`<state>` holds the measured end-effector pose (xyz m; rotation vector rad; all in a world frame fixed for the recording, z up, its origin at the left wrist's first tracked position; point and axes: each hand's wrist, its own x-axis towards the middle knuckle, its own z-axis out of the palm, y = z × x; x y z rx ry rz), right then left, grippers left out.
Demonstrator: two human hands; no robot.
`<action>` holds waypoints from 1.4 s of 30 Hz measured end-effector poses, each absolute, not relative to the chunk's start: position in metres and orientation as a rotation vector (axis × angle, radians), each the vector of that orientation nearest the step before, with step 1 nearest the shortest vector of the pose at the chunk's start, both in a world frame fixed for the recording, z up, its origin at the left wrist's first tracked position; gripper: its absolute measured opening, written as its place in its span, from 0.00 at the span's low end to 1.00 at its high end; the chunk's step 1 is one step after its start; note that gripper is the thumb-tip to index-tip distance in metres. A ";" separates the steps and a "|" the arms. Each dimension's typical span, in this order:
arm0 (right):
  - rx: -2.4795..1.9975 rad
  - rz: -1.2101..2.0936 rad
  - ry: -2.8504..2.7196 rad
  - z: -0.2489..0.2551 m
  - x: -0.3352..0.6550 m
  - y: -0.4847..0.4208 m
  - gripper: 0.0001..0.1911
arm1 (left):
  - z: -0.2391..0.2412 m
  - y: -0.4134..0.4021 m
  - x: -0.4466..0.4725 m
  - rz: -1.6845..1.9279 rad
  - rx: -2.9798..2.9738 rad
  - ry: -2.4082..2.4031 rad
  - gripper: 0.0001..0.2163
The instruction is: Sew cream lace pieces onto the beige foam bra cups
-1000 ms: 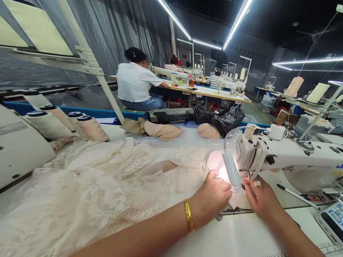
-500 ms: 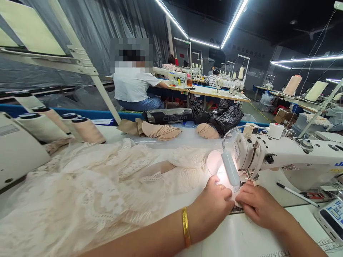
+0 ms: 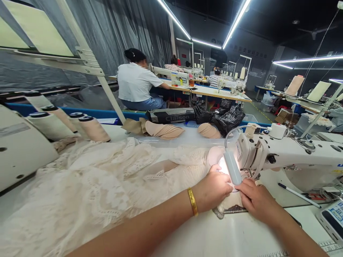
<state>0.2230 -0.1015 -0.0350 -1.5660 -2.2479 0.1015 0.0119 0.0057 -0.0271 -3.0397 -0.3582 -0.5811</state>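
A cream lace garment (image 3: 107,185) is spread over the white sewing table (image 3: 235,235), with one end fed under the head of a white sewing machine (image 3: 284,157). My left hand (image 3: 213,189), with a gold bangle on the wrist, lies on the fabric just left of the needle, fingers curled down on it. My right hand (image 3: 257,200) presses the fabric edge flat at the needle plate. The machine's small lamp (image 3: 232,166) lights the cloth between both hands. The needle itself is hidden behind the lamp.
Thread cones (image 3: 91,126) stand at the left. Stacks of beige bra cups (image 3: 163,130) and a black bag (image 3: 227,119) lie at the table's far edge. A pen (image 3: 297,191) and a control panel (image 3: 331,217) lie right. A person in white (image 3: 136,84) sits at another machine ahead.
My right hand came down from near the needle bar onto the fabric and both hands slid forward with the cloth toward the needle.
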 end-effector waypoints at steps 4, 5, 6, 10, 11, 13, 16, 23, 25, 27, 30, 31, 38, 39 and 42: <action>-1.583 0.109 -2.239 -0.037 0.223 -0.100 0.18 | -0.026 0.013 0.012 -0.597 -3.063 -0.372 0.08; -1.582 0.112 -2.236 -0.038 0.223 -0.100 0.18 | -0.025 0.014 0.013 -0.596 -3.071 -0.373 0.08; -1.580 0.114 -2.233 -0.038 0.223 -0.101 0.17 | -0.024 0.017 0.014 -0.601 -3.070 -0.383 0.08; -1.572 0.092 -2.237 -0.037 0.223 -0.102 0.16 | -0.019 0.032 0.012 -0.708 -2.898 -0.735 0.11; -1.576 0.079 -2.245 -0.036 0.223 -0.102 0.16 | -0.018 0.037 0.009 -0.727 -2.839 -0.860 0.14; -1.585 0.051 -2.262 -0.036 0.224 -0.102 0.15 | -0.017 0.045 0.002 -0.696 -2.787 -1.005 0.17; -1.590 0.018 -2.274 -0.037 0.224 -0.103 0.16 | -0.017 0.044 -0.011 -0.547 -2.819 -0.959 0.11; -1.585 0.040 -2.258 -0.034 0.223 -0.102 0.16 | -0.009 0.005 -0.005 -0.382 -3.057 -0.569 0.11; -1.585 0.060 -2.251 -0.033 0.223 -0.102 0.16 | -0.010 -0.001 0.002 -0.397 -3.137 -0.440 0.11; -1.589 0.079 -2.250 -0.034 0.224 -0.102 0.15 | -0.013 -0.003 0.007 -0.444 -3.160 -0.433 0.11; -1.590 0.099 -2.248 -0.037 0.226 -0.102 0.16 | -0.020 -0.006 0.011 -0.536 -3.147 -0.528 0.10; -1.587 0.101 -2.245 -0.038 0.226 -0.102 0.16 | -0.022 -0.007 0.012 -0.560 -3.136 -0.563 0.09; -1.574 0.112 -2.254 -0.040 0.229 -0.101 0.16 | -0.032 -0.015 0.026 -0.730 -3.129 -0.728 0.06; -1.572 0.111 -2.255 -0.040 0.229 -0.101 0.16 | -0.031 -0.015 0.028 -0.730 -3.136 -0.747 0.06; -1.561 0.102 -2.255 -0.040 0.229 -0.100 0.16 | -0.028 -0.017 0.032 -0.642 -3.187 -0.800 0.06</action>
